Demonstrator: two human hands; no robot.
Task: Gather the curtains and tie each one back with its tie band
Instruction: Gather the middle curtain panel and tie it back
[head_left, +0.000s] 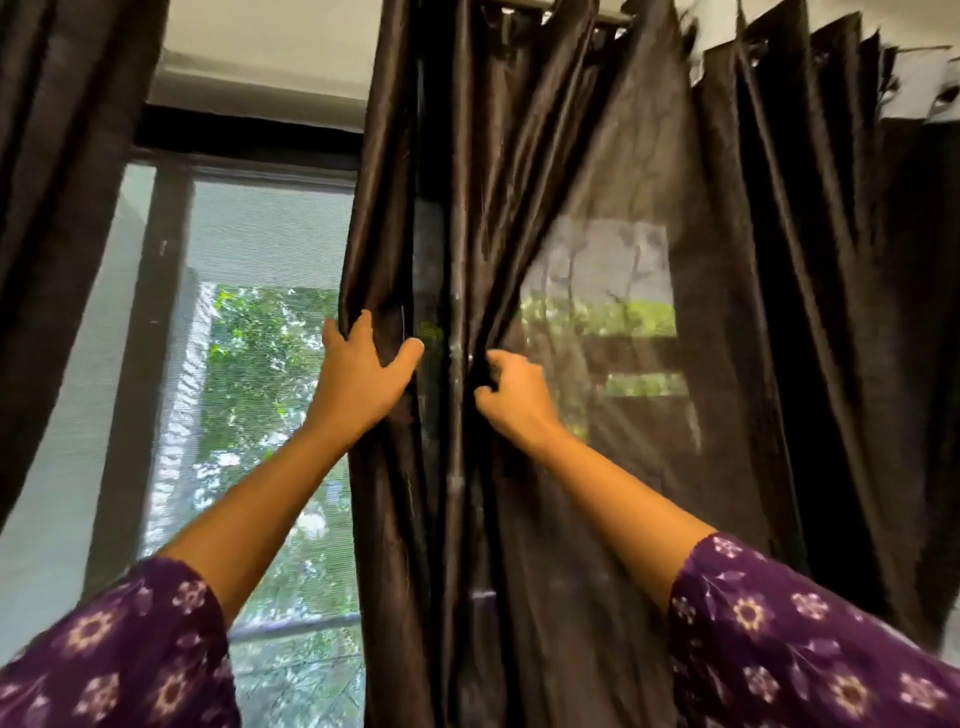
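- The right curtain hangs from the rod in front of the window. Only part of it is bunched up, and a wide part is spread out on the right side.
- The near edge of this curtain is held by the left hand. The fingers are wrapped round the edge and the thumb is stuck out across the cloth.
- A fold a little to the right is pinched by the right hand, with the fingers curled tight into the cloth.
- The two hands are close together, with a few folds between them.
- The left curtain is seen at the far left, well apart from the hands. It cannot be told if it is tied.
- No tie band is seen anywhere, so its place cannot be told.
- The job looks to be at the gathering step, and nothing is tied on this curtain yet.
- The cloth looks shiny and slippery. If the hold is loosened, folds could slide out and the bunch would fall open.
- If the cloth is pulled down hard, the rod could be tugged loose.
- If one hand is taken off to reach for the band, the bunch may be too thick for the other hand. Part of it could then be dropped.
- If the wide part on the right is left out, the curtain would be tied in a messy way.
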